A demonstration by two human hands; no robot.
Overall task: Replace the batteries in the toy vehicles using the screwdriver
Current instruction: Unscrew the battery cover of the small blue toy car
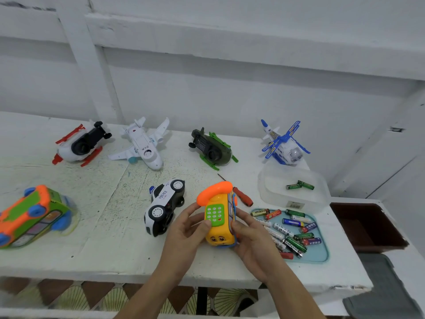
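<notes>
Both forearms reach up from the bottom edge onto the white painted table (96, 226), converging on a yellow plastic toy bus-phone with an orange handset and green keypad (219, 217), held just above the table's near centre. The left hand (186, 233) cups the toy from its nine o'clock side, thumb lying across the lower corner of the keypad, fingers curled behind; its grip is closed on the toy. The right hand (255, 242) clasps the three o'clock side, fingers wrapped along the blue-trimmed edge, grip likewise clamped on the toy. The toy's cartoon face points toward the person, the handset away.

Just beyond the toy, at one o'clock, lies a screwdriver with a red handle (241, 195), partly hidden behind the handset. At three o'clock from the hands a pale blue flat tray (322, 254) carries a loose heap of assorted batteries (292, 231). Beyond it, a clear plastic tub (271, 189) holds two green batteries (300, 185).

At nine o'clock from the toy, a black-and-white toy police car (164, 207) rests on its side. At the far left edge lies an orange-and-green toy bus with blue wheels (34, 215), also tipped over. Along the back of the table, from left to right: a white toy helicopter with red skids (79, 145), a white toy airliner (143, 143) and a dark green toy helicopter (212, 149), all belly up, and a blue-and-white toy helicopter (284, 145).
</notes>
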